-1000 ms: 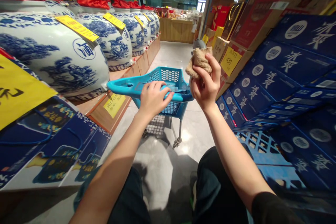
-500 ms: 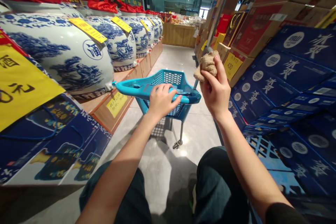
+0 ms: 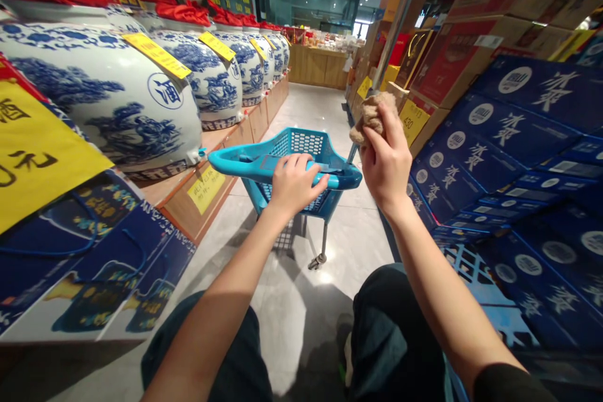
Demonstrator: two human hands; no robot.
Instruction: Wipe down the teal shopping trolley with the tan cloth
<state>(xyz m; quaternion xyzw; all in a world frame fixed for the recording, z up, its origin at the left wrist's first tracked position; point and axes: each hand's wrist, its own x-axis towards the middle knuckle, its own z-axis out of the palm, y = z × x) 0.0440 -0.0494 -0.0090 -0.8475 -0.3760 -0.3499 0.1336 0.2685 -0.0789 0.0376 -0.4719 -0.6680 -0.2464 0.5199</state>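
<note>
A crumpled tan cloth (image 3: pixel 374 114) is pinched between the closed thumb and fingers of the right hand (image 3: pixel 390 166) at two o'clock; the handlebar (image 3: pixel 346 179) of a blue plastic shopping cart (image 3: pixel 242 160), centre, is covered by the loosely curled fingers of the left hand (image 3: pixel 294 183); whether they are closed underneath cannot be told; should the cart be leaned on, its caster (image 3: pixel 317 260) could be set rolling and the spigot (image 3: pixel 194 156) of a blue-and-white porcelain jar (image 3: pixel 136 113) at ten o'clock struck; the cloth could be dropped if the pinch were relaxed; the glossy pale floor (image 3: pixel 367 232) is shadowed at six o'clock; the shop aisle is flanked by navy cartons (image 3: pixel 513 129) at three and backed by a wooden counter (image 3: pixel 320 68) at twelve.
</note>
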